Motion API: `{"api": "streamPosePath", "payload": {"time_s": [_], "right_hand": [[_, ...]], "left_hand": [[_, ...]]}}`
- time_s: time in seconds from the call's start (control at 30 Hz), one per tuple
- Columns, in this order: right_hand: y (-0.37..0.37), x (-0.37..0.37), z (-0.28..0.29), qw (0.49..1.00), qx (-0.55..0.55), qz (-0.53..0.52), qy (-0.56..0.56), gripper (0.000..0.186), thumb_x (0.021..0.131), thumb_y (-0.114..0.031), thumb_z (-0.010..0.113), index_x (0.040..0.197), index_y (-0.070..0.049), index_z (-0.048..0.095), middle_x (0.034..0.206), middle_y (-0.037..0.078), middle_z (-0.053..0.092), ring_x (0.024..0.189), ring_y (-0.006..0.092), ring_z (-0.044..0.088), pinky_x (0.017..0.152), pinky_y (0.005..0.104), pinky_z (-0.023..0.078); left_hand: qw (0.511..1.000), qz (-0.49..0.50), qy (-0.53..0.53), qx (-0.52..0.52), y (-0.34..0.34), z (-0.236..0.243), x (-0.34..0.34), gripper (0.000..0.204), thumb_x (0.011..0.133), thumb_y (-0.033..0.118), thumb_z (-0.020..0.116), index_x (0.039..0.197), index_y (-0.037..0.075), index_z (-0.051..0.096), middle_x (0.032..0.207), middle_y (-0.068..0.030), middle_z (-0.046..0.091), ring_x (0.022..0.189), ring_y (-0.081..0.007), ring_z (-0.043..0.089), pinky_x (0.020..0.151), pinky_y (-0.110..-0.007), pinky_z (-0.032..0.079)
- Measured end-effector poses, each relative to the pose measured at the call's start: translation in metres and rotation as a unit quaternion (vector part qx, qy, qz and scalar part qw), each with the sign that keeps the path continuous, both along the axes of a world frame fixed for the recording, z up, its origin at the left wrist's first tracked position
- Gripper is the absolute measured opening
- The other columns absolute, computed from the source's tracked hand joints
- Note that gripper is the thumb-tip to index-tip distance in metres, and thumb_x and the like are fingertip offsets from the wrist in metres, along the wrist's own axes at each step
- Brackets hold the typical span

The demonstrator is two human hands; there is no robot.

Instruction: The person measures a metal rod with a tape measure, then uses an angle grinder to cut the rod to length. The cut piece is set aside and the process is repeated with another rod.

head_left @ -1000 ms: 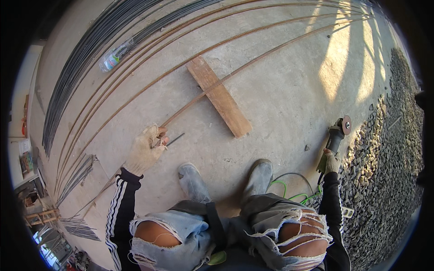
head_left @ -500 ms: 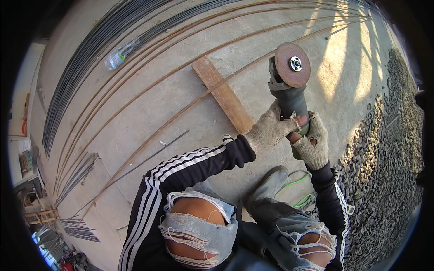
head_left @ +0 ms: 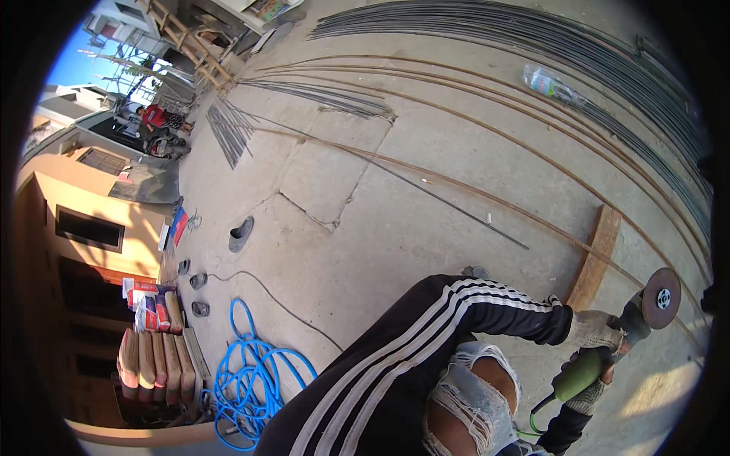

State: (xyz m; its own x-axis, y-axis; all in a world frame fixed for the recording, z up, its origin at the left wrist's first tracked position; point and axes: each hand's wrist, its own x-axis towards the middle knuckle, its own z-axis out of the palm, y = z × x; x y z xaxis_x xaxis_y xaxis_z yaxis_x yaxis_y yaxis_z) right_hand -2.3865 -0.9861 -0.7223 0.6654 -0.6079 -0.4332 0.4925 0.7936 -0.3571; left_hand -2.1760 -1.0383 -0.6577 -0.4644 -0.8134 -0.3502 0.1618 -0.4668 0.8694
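At the lower right, my left hand (head_left: 597, 328) in a fingerless knit glove is closed on the angle grinder (head_left: 578, 378), near its head, where a brown cutting disc (head_left: 661, 298) faces up. My right hand (head_left: 591, 391), also gloved, grips the grinder's green body lower down and is partly hidden by it. A power cable runs from the tool. Just beyond, a long rusty rod (head_left: 494, 199) crosses a wooden plank (head_left: 593, 258), and a thinner dark rod (head_left: 471, 210) lies beside it on the concrete.
Rebar bundles (head_left: 487, 26) and a plastic bottle (head_left: 544, 82) lie across the top. At left are a coiled blue hose (head_left: 258, 380), stacked sacks (head_left: 148, 365), dark footwear (head_left: 242, 232) and a leaning ladder (head_left: 190, 49). A person in red (head_left: 156, 118) is by a motorbike in the background.
My left hand left the rod and joined my right on the raised grinder. My view has since swung left, toward the buildings, sacks and hose, with both hands still on the tool.
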Motion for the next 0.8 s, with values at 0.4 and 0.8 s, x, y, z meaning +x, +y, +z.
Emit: {"api": "streamPosePath", "payload": {"time_s": [0.4,0.8], "right_hand": [[-0.020,0.049,0.024,0.985,-0.139,-0.043,0.098,0.072,0.074,-0.053,0.076,0.120,0.000,0.059,0.095,0.015,0.068,0.084,0.0270,0.068,0.074,0.0372,0.058],[-0.073,0.017,0.063,0.941,-0.030,-0.291,0.170,0.037,0.083,-0.023,0.078,0.108,0.001,0.064,0.097,0.013,0.069,0.086,0.0236,0.069,0.078,0.0384,0.059]], "left_hand": [[0.981,-0.019,-0.166,-0.096,0.012,0.027,0.034,0.063,0.090,0.058,0.063,0.123,0.004,0.063,0.103,-0.0169,0.073,0.091,-0.0285,0.071,0.078,-0.038,0.054],[0.939,-0.111,-0.160,-0.282,0.027,-0.034,0.011,0.090,0.090,0.013,0.077,0.162,0.007,0.022,0.139,-0.0147,0.053,0.118,-0.0237,0.059,0.099,-0.034,0.053]]}}
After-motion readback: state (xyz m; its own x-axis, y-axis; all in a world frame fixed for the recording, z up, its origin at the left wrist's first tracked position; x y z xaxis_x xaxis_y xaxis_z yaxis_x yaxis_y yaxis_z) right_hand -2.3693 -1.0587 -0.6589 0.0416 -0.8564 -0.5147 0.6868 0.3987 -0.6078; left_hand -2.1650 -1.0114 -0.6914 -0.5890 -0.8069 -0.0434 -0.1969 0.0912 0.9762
